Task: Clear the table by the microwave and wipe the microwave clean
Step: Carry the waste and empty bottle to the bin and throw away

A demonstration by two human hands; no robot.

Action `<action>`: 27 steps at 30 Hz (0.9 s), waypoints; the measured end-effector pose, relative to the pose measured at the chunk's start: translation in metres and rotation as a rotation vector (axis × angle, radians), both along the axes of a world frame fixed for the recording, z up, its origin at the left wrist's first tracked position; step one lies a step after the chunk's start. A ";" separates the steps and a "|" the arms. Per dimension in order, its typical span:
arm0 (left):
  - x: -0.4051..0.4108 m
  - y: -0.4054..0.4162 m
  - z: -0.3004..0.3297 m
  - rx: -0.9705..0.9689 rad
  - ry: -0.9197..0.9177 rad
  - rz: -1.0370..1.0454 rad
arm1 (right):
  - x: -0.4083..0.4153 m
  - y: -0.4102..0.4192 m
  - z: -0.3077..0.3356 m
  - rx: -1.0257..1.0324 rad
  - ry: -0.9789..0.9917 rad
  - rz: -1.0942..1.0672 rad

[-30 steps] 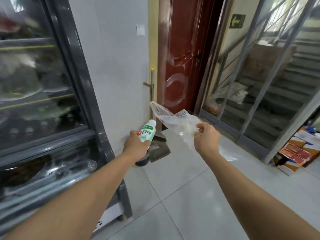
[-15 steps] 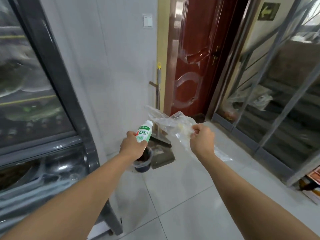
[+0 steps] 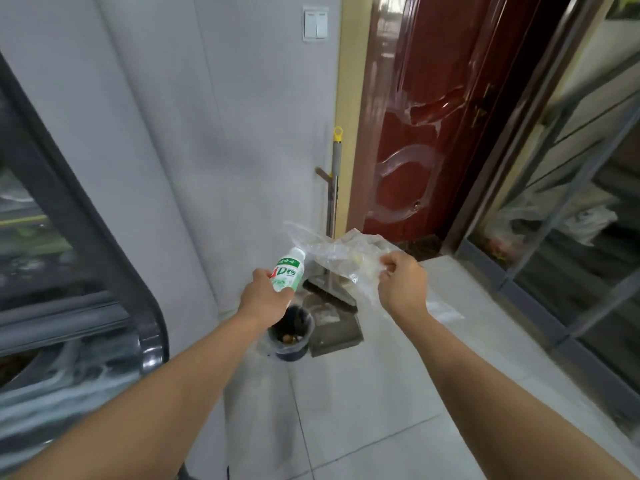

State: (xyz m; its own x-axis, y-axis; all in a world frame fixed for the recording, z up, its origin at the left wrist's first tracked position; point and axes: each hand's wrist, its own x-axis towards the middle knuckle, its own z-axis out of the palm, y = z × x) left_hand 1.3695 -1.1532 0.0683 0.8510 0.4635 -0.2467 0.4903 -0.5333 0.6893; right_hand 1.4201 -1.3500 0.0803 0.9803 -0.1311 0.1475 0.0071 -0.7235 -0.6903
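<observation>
Left hand: the left hand (image 3: 265,295) was wrapped around the lower part of a small bottle (image 3: 288,270), arm stretched forward.
Bottle: white plastic with a green and red label, tilted with its white cap pointing up and to the right, touching the edge of the bag.
Right hand: the right hand (image 3: 403,285) pinched a crumpled clear plastic bag (image 3: 341,252) between thumb and curled fingers.
Bag: it spread up and to the left of the right hand, with a loose end trailing down past the wrist; something pale and yellowish showed inside, too blurred to name.
Bin: a small dark bin (image 3: 290,336) stood on the floor just below the left hand, with brownish scraps in it.
Dustpan: a grey dustpan (image 3: 334,327) lay just beside the bin, its long handle (image 3: 333,188) with a yellow tip leaning upright against the wall.
Floor: pale tiles (image 3: 363,410) under both arms.
Surroundings: a grey wall with a light switch (image 3: 316,24), a dark red door (image 3: 426,116) to its right, and a glass-fronted cabinet (image 3: 52,271) at the left.
</observation>
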 end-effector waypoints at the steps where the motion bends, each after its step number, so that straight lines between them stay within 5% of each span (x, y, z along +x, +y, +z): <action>1: 0.008 -0.001 0.000 -0.001 0.001 0.016 | 0.012 0.000 -0.001 -0.002 -0.001 0.017; 14: 0.092 -0.021 -0.019 -0.084 0.009 0.379 | 0.178 0.017 -0.033 -0.055 0.028 0.375; 27: 0.115 0.026 -0.083 -0.147 0.139 0.656 | 0.251 0.099 -0.116 -0.104 0.173 0.598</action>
